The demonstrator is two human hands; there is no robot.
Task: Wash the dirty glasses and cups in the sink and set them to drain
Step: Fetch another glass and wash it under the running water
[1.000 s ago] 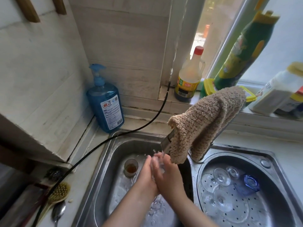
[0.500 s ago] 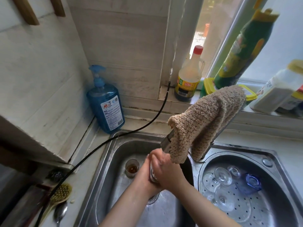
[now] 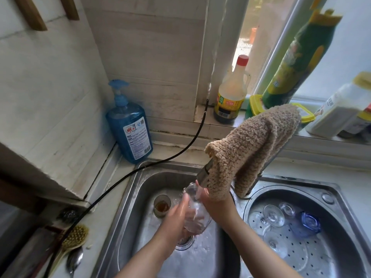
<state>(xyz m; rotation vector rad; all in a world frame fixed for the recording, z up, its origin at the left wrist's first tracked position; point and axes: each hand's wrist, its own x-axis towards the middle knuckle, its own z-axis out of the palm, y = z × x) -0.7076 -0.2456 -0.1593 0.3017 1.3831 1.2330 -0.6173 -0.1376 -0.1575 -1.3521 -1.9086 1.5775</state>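
Note:
Under the tap [image 3: 203, 174] I hold a clear glass [image 3: 195, 214] tilted over the left sink basin [image 3: 140, 197]. My left hand [image 3: 177, 218] wraps its near side. My right hand [image 3: 215, 206] grips it from the right, a finger on its upper end. Behind my left hand a small glass with brown dregs [image 3: 162, 205] stands upright on the basin floor. The right basin holds a perforated drain tray [image 3: 313, 255] with clear stemmed glasses [image 3: 274, 215] and a blue glass cup [image 3: 308, 223] lying on it.
A beige cloth [image 3: 251, 149] hangs over the tap. A blue soap pump bottle [image 3: 129, 125] stands in the back left corner. A black cable [image 3: 160, 162] crosses the counter. A brush [image 3: 74, 236] and spoon [image 3: 74, 259] lie at the left. Bottles [image 3: 232, 93] line the windowsill.
The glass has come out from between my hands and now lies tilted under the tap. My left hand has dropped lower along its side.

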